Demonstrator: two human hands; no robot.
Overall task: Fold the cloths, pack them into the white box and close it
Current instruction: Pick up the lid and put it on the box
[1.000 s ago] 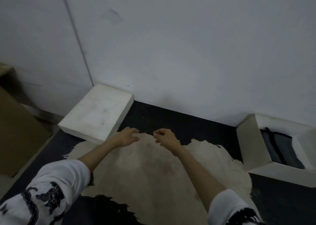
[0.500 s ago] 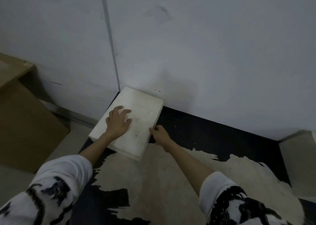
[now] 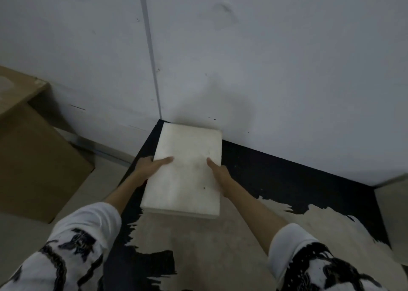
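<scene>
The white lid (image 3: 187, 171) sits between the hands, its far end against the wall (image 3: 265, 58). The left hand (image 3: 146, 166) grasps its left edge, thumb on top; the right hand (image 3: 218, 172) grasps the right edge likewise. It looks stiff, flat and light, probably smooth, so gripping opposite long edges suits it.

Dim, flat light; soft shadow on wall (image 3: 212, 96) (edges bent, slight blur)
</scene>
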